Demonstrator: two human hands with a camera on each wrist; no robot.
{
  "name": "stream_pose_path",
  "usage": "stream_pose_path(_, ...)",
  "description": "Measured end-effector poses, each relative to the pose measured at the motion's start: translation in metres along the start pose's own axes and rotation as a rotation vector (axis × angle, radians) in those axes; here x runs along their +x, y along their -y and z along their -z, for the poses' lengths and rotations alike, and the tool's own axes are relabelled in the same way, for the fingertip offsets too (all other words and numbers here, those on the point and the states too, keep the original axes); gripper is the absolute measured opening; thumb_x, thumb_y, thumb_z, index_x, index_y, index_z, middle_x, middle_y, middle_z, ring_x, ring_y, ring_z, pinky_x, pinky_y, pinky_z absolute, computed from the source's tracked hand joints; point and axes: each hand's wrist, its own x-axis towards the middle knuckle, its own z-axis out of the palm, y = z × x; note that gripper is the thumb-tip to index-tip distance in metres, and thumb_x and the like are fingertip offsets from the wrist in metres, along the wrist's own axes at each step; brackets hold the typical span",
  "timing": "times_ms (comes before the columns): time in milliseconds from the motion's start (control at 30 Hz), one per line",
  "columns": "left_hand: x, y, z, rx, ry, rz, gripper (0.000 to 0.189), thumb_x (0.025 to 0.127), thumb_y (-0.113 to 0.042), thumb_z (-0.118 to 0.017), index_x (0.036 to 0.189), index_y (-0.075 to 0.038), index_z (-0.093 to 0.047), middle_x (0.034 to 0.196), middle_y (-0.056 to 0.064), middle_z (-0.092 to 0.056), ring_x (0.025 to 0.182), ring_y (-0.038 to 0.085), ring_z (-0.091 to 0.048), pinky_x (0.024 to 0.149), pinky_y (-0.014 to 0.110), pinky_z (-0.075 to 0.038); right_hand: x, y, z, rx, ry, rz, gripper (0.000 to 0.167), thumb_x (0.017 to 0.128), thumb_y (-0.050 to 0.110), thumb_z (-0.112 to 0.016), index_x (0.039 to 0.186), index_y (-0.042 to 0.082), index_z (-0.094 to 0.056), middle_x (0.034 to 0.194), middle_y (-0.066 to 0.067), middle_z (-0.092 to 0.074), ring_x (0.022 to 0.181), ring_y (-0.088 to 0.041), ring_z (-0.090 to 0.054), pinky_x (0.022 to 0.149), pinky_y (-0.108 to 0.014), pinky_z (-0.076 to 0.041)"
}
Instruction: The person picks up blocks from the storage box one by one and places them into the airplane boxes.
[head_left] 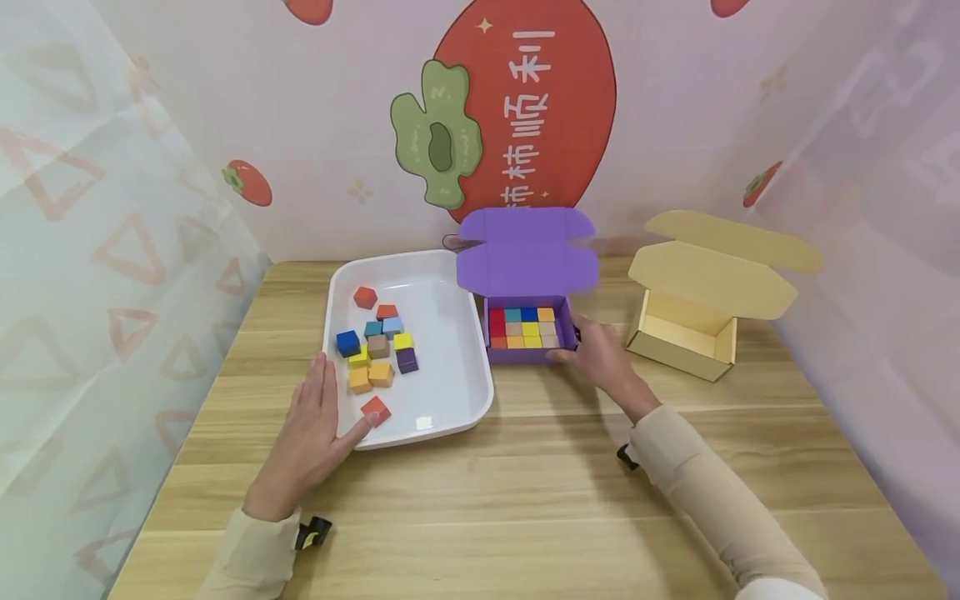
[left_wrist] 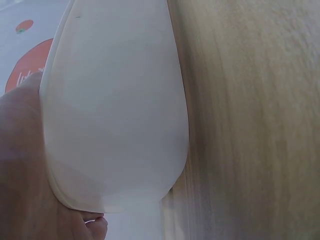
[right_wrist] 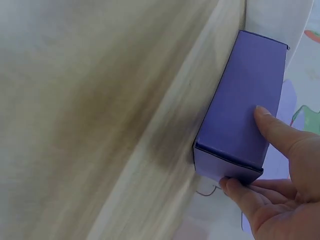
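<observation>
Head view: left hand (head_left: pixel 307 437) rests on white tray (head_left: pixel 450 392), fingers straight along left rim, thumb splayed, no grip visible. Thumb overlaps red block (head_left: pixel 379 407); contact unclear. Right hand (head_left: pixel 600 358) pinches near-right corner of purple box (head_left: pixel 517 357), thumb on near wall, on the surface (head_left: pixel 525 500) right of tray. Kraft box (head_left: pixel 678 358) further right, lid up. Risk: hard squeeze could bow the wall, shift packed blocks (head_left: pixel 531 329); tray bump could scatter loose blocks (head_left: pixel 378 346). Left wrist view: most fingers hidden, tray interior unseen.
</observation>
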Motion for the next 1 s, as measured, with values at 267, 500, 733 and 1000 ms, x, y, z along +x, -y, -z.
stream_pose_path(267,0.000,0.002,-0.003,0.013,0.007,0.014,0.114,0.099,-0.070,-0.052,0.167,0.003,0.003,0.178,0.019,0.012,0.165,0.044,0.001,0.132,0.068,-0.012,0.032,-0.001,-0.004,0.079,-0.003,-0.018,0.090,0.091,0.026,-0.086,0.159,-0.007,-0.038,0.143,-0.032,-0.062,0.102,-0.032,-0.067,0.090,-0.046,-0.058)
stream_pose_path(500,0.000,0.004,-0.005,0.017,-0.004,0.006,0.115,0.098,-0.070,-0.053,0.167,0.002,0.002,0.179,0.017,0.012,0.165,0.043,0.001,0.131,0.069,-0.013,0.057,-0.002,-0.005,0.158,-0.011,-0.008,0.076,0.091,0.017,-0.085,0.152,-0.008,-0.048,0.139,-0.029,-0.066,0.123,-0.040,-0.069,0.103,-0.053,-0.059)
stream_pose_path(733,-0.001,0.003,-0.005,0.025,-0.002,0.013,0.115,0.098,-0.070,-0.052,0.167,0.002,0.003,0.179,0.018,0.012,0.166,0.043,0.001,0.131,0.068,-0.013,0.081,-0.004,-0.003,0.129,-0.012,-0.031,0.085,0.091,0.019,-0.085,0.157,-0.010,-0.040,0.152,-0.030,-0.055,0.139,-0.042,-0.058,0.115,-0.054,-0.051)
stream_pose_path(1000,0.000,0.002,-0.005,0.026,-0.002,0.009,0.114,0.098,-0.065,-0.057,0.167,0.004,0.002,0.178,0.020,0.010,0.165,0.044,-0.001,0.130,0.070,-0.014,0.104,-0.002,0.000,0.126,-0.004,-0.074,0.067,0.094,0.018,-0.082,0.148,-0.008,-0.052,0.147,-0.028,-0.061,0.137,-0.042,-0.059,0.116,-0.055,-0.049)
